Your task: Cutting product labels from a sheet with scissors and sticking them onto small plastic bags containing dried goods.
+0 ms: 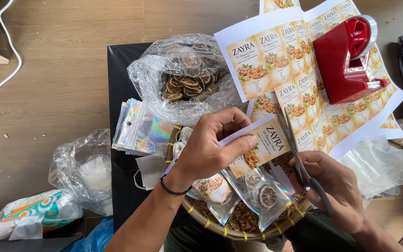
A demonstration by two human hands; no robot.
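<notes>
My left hand [213, 147] pinches a strip of printed paper labels [263, 144] at mid-frame. My right hand [334, 189] grips grey-handled scissors [299, 161], whose blades rise along the right edge of that strip. Under both hands sits a round woven basket [239, 231] with clear pouches of dried citrus slices [264, 196] and brown chips inside. Larger uncut label sheets [281, 56] lie beyond on the table.
A red tape dispenser [348, 58] stands on the sheets at upper right. A clear plastic bag of dried slices [187, 79] and a stack of holographic pouches [143, 130] lie on the black table [117, 93]. Plastic bags [82, 170] sit on the wooden floor to the left.
</notes>
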